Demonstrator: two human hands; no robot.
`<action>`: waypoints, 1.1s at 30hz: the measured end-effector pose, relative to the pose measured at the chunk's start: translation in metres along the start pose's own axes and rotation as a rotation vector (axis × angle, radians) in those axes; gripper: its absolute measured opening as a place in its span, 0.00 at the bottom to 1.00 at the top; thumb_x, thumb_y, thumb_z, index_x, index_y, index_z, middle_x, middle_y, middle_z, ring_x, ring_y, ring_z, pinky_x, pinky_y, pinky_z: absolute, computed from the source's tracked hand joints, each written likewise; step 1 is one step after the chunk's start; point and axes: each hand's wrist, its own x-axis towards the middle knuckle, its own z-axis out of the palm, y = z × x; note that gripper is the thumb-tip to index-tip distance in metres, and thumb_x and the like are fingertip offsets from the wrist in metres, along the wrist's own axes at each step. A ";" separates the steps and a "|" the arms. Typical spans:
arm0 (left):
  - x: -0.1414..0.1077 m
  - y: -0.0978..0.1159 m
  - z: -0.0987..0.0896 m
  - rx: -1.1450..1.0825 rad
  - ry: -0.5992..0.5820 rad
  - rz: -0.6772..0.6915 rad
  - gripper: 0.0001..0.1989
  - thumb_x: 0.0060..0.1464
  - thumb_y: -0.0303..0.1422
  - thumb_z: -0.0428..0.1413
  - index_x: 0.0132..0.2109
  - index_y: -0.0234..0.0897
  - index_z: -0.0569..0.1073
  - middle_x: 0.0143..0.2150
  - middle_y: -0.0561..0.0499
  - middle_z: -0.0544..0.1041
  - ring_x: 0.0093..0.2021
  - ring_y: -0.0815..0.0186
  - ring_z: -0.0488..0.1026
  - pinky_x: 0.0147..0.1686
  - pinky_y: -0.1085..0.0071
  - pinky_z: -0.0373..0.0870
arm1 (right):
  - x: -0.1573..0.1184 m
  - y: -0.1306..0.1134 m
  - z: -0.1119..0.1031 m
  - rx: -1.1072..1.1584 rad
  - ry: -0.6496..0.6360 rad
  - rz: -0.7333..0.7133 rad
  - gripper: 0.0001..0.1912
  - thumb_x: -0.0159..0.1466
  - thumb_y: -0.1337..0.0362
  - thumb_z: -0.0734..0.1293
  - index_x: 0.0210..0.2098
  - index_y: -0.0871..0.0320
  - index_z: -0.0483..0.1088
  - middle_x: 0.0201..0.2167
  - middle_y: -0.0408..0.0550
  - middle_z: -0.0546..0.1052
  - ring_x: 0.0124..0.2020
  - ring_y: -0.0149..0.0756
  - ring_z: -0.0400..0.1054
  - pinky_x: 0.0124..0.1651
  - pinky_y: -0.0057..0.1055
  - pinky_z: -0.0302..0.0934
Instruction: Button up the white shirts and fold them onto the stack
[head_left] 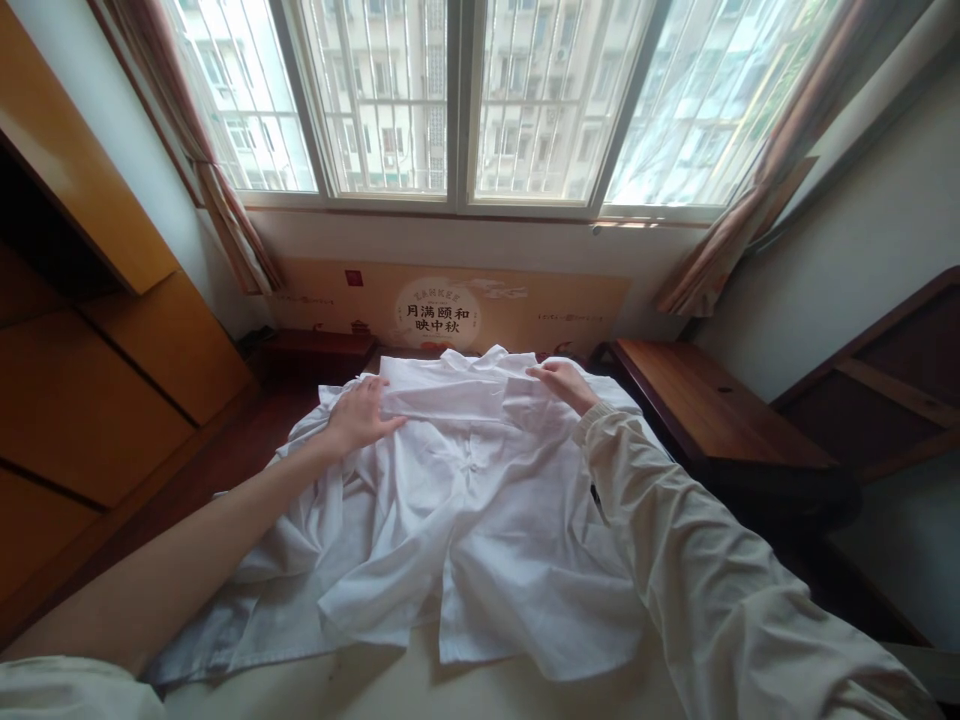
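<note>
A white shirt (480, 500) lies spread over a pale surface, its collar end toward the window and its hem toward me. Folds and wrinkles run down its front, and a button shows near the middle. My left hand (365, 413) rests on the shirt's upper left part, fingers apart and lying on the cloth. Near the upper right, my right hand (562, 382) pinches an edge of the shirt between thumb and fingers. A folded strip of cloth stretches between the two hands.
A pale surface (390, 685) shows below the hem. To the right stands a brown wooden table (712, 405); at left are wooden cabinets (172, 345). Behind, a printed banner (510, 300) leans below the barred window (390, 100), with curtains (225, 210) beside it.
</note>
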 end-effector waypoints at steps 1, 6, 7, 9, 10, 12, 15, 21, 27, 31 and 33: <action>0.003 -0.003 0.003 0.025 -0.052 -0.025 0.26 0.53 0.44 0.68 0.55 0.38 0.74 0.56 0.41 0.78 0.55 0.49 0.77 0.53 0.59 0.73 | -0.002 -0.002 0.000 -0.075 -0.003 0.004 0.17 0.62 0.51 0.70 0.24 0.57 0.72 0.22 0.44 0.71 0.27 0.35 0.64 0.32 0.33 0.53; -0.002 0.003 0.011 0.133 -0.097 -0.046 0.11 0.60 0.31 0.58 0.50 0.40 0.76 0.51 0.43 0.81 0.52 0.51 0.77 0.48 0.61 0.72 | -0.008 -0.018 0.005 -0.494 -0.040 -0.079 0.02 0.57 0.65 0.73 0.29 0.57 0.78 0.35 0.53 0.81 0.41 0.47 0.74 0.42 0.35 0.60; -0.005 0.005 0.012 0.152 -0.069 -0.040 0.11 0.60 0.29 0.58 0.49 0.40 0.76 0.51 0.43 0.80 0.53 0.50 0.77 0.48 0.61 0.72 | -0.009 -0.025 0.009 -0.542 -0.030 -0.134 0.03 0.57 0.66 0.73 0.33 0.57 0.79 0.39 0.55 0.82 0.45 0.49 0.74 0.46 0.36 0.62; -0.011 0.011 0.015 0.155 -0.027 -0.043 0.13 0.59 0.25 0.56 0.50 0.41 0.76 0.51 0.43 0.80 0.54 0.51 0.77 0.49 0.61 0.72 | -0.008 -0.041 0.022 -0.542 0.002 -0.281 0.09 0.59 0.66 0.73 0.40 0.56 0.81 0.47 0.57 0.82 0.52 0.52 0.73 0.54 0.40 0.62; -0.014 0.012 0.018 0.140 -0.012 -0.049 0.14 0.59 0.23 0.55 0.50 0.41 0.76 0.51 0.43 0.79 0.54 0.52 0.77 0.49 0.62 0.73 | -0.006 -0.051 0.031 -0.498 0.004 -0.357 0.11 0.61 0.65 0.73 0.44 0.56 0.81 0.49 0.57 0.82 0.54 0.52 0.72 0.58 0.41 0.62; -0.019 0.013 0.023 0.095 0.015 -0.059 0.16 0.59 0.21 0.54 0.51 0.41 0.77 0.52 0.44 0.79 0.53 0.53 0.77 0.49 0.63 0.73 | -0.003 -0.070 0.054 -0.377 -0.052 -0.443 0.11 0.65 0.63 0.72 0.47 0.56 0.80 0.53 0.55 0.81 0.57 0.51 0.71 0.62 0.41 0.61; -0.024 0.010 0.032 0.030 0.037 -0.055 0.17 0.60 0.20 0.53 0.51 0.41 0.78 0.53 0.44 0.78 0.51 0.55 0.77 0.47 0.64 0.74 | 0.004 -0.096 0.098 -0.226 -0.213 -0.496 0.15 0.67 0.62 0.72 0.53 0.55 0.78 0.58 0.52 0.80 0.61 0.49 0.71 0.64 0.39 0.62; -0.027 0.005 0.035 -0.026 0.055 -0.008 0.18 0.60 0.20 0.52 0.51 0.40 0.79 0.54 0.45 0.78 0.50 0.56 0.78 0.46 0.65 0.75 | 0.023 -0.124 0.178 0.014 -0.259 -0.409 0.25 0.69 0.51 0.73 0.60 0.58 0.74 0.60 0.57 0.79 0.58 0.46 0.73 0.59 0.36 0.65; -0.027 0.005 0.032 -0.055 0.063 0.083 0.19 0.62 0.19 0.50 0.50 0.39 0.80 0.51 0.44 0.78 0.50 0.57 0.78 0.51 0.64 0.76 | 0.043 -0.132 0.204 0.149 -0.240 -0.327 0.15 0.68 0.52 0.71 0.41 0.59 0.79 0.37 0.46 0.82 0.39 0.38 0.74 0.39 0.28 0.62; -0.029 0.005 0.035 -0.045 0.045 0.101 0.19 0.63 0.19 0.50 0.53 0.41 0.79 0.53 0.44 0.78 0.52 0.58 0.78 0.50 0.65 0.76 | 0.055 -0.131 0.197 0.198 -0.126 -0.241 0.16 0.71 0.53 0.66 0.40 0.58 0.80 0.35 0.46 0.82 0.37 0.37 0.74 0.36 0.28 0.61; -0.029 0.004 0.037 -0.036 0.034 0.093 0.18 0.64 0.20 0.51 0.53 0.41 0.78 0.53 0.45 0.78 0.50 0.59 0.78 0.49 0.66 0.76 | 0.057 -0.130 0.194 0.187 -0.111 -0.222 0.17 0.72 0.54 0.65 0.41 0.58 0.81 0.37 0.47 0.83 0.39 0.38 0.75 0.39 0.28 0.62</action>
